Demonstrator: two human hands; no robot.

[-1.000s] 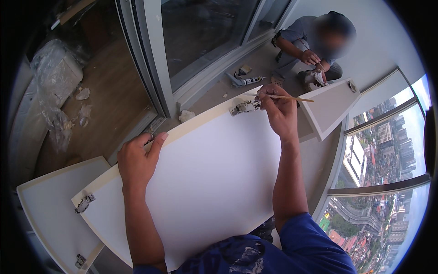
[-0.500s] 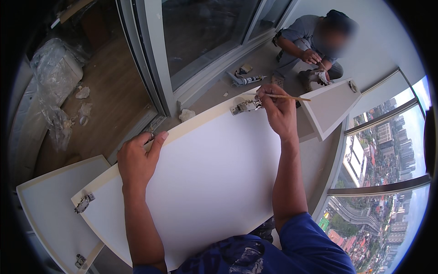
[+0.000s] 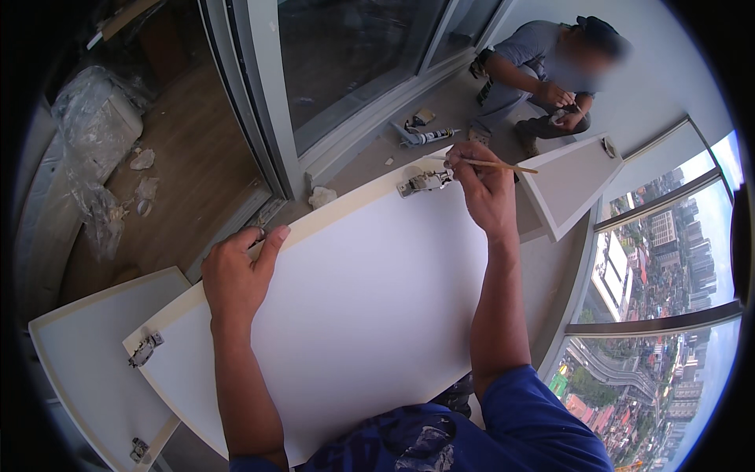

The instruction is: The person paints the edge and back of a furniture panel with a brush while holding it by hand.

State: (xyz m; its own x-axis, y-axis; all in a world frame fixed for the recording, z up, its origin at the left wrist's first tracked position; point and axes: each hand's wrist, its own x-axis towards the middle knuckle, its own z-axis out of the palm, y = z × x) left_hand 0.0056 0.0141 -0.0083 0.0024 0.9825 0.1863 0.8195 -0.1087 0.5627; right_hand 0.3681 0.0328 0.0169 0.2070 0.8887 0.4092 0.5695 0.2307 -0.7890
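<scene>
Balcony floor [image 3: 541, 267], left grip [image 3: 238, 275] clasping white panel [image 3: 362, 315], right grip [image 3: 486, 193] pinching thin stick [image 3: 515, 167] near hinge [image 3: 423, 184]

The person wears a blue short-sleeved T-shirt [image 3: 338, 450] with a darker print and a cracked whitish patch [image 3: 429, 448] on its front. A dark lower garment [image 3: 456, 398] shows pale flecks. A dark ring [image 3: 260, 234] seemingly circles a left hand [image 3: 238, 275] finger.

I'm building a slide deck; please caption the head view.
Left hand gripping a panel, right hand holding a stick beside a hinge.
</scene>
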